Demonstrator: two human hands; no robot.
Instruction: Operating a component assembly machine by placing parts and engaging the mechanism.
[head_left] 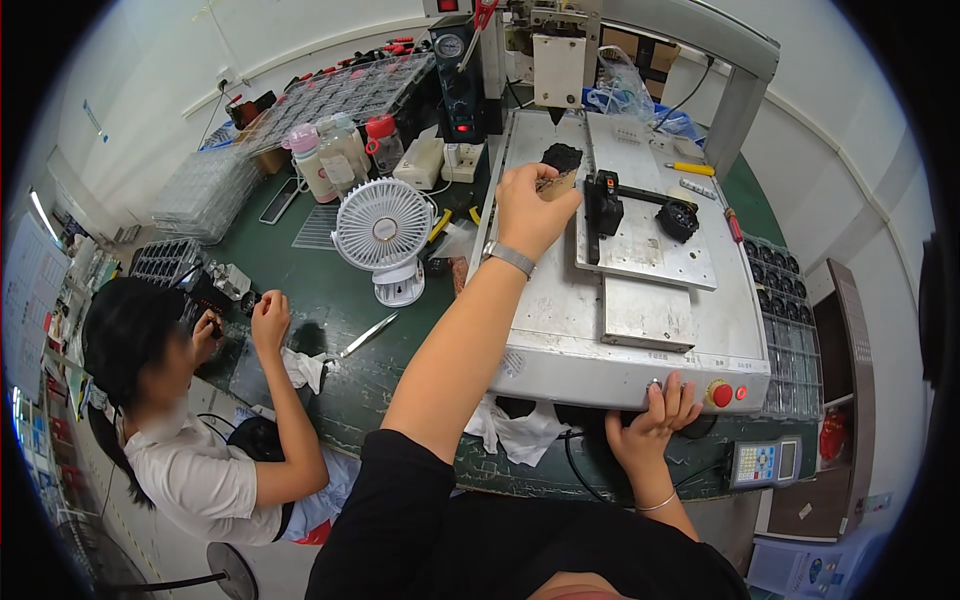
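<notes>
From the left hand (537, 208), an open lane of bare metal bed (548, 325) runs toward 6 o'clock, with the left forearm (455, 360) filling 7. At 3 o'clock, just beside the hand, the black upright fixture (603, 215) stands in the way, its bar running on to a black round part (678, 222). The tapered nozzle (557, 114) hangs at 12 o'clock; its clearance above the bed is hard to judge from this angle. The white fan (382, 230) blocks 9 o'clock, the gantry post (738, 112) 2 o'clock.
</notes>
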